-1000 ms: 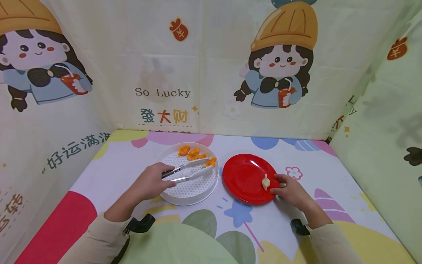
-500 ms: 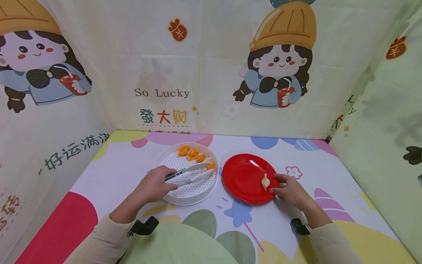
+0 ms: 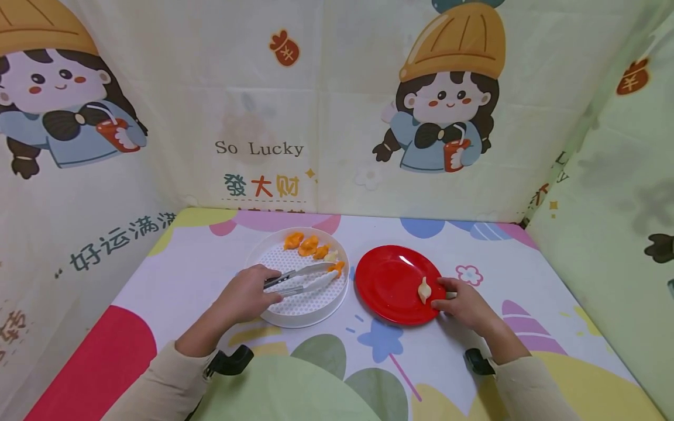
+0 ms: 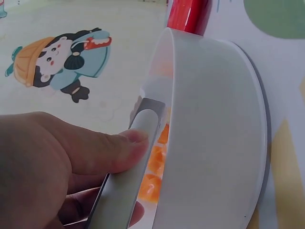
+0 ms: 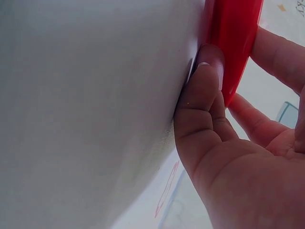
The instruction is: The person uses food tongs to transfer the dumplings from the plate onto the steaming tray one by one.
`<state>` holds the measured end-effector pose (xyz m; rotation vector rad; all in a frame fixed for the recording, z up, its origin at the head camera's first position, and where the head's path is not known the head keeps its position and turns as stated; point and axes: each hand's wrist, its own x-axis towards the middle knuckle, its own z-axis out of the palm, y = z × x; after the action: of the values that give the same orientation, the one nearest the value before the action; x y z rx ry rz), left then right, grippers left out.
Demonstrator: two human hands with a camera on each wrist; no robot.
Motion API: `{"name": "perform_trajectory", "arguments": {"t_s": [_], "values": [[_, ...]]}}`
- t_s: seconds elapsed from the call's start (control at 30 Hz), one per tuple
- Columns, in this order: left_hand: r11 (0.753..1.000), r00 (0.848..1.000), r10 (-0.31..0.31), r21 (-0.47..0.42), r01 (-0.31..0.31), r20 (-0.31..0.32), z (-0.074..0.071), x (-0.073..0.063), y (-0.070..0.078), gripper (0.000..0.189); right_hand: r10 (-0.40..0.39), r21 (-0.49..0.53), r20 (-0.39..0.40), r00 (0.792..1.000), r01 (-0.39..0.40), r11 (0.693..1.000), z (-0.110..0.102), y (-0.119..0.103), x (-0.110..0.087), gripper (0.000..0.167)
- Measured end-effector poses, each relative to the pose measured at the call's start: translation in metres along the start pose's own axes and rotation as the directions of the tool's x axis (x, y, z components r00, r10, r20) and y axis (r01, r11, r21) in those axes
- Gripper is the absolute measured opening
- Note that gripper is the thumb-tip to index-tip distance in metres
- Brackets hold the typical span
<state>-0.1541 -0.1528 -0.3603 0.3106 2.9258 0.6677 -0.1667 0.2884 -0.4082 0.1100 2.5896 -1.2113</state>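
My left hand (image 3: 248,294) holds metal tongs (image 4: 125,171) over the round white steamer tray (image 3: 302,320), thumb on one arm. The tong tips are pale and spread, close to an orange dumpling (image 3: 336,268) at the tray's right side; whether they touch it I cannot tell. Further orange dumplings (image 3: 308,245) lie along the back of the tray, with a pale dumpling (image 3: 331,256) beside them. With thumb and fingers my right hand (image 3: 466,305) grips the right rim of a red plate (image 3: 387,286). On that plate, near the hand, lies a cream-coloured dumpling (image 3: 424,290).
Tray and plate stand side by side on a table with a printed cloth (image 3: 337,380). Cartoon-printed curtains (image 3: 337,117) close off the back and both sides. A black camera mount (image 3: 229,360) sits on the left wrist, another (image 3: 479,361) on the right.
The left hand and tongs have shifted slightly right, and the tips have dropped a little. The pale dumpling in the tray has come into sight. The orange dumpling by the tips sits slightly lower.
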Motion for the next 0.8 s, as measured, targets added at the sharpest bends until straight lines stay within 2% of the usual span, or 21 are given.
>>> {"name": "perform_trajectory", "arguments": {"t_s": [0.3, 0.57, 0.8], "values": [[0.999, 1.0, -0.005, -0.035, 0.004, -0.029, 0.002, 0.001, -0.0004, 0.045, -0.004, -0.006, -0.003, 1.0, 0.004, 1.0, 0.0001, -0.0006, -0.0004, 0.081], [0.999, 1.0, -0.009, -0.052, 0.007, -0.026, 0.007, 0.0036, -0.0062, 0.045, 0.012, -0.008, -0.005, 1.0, -0.012, 1.0, 0.0004, -0.0015, -0.0005, 0.083], [0.998, 0.999, -0.016, -0.056, 0.014, -0.034, 0.0074, 0.0034, -0.0056, 0.046, 0.011, -0.006, -0.001, 1.0, -0.011, 1.0, 0.0004, -0.0013, -0.0001, 0.082]]}}
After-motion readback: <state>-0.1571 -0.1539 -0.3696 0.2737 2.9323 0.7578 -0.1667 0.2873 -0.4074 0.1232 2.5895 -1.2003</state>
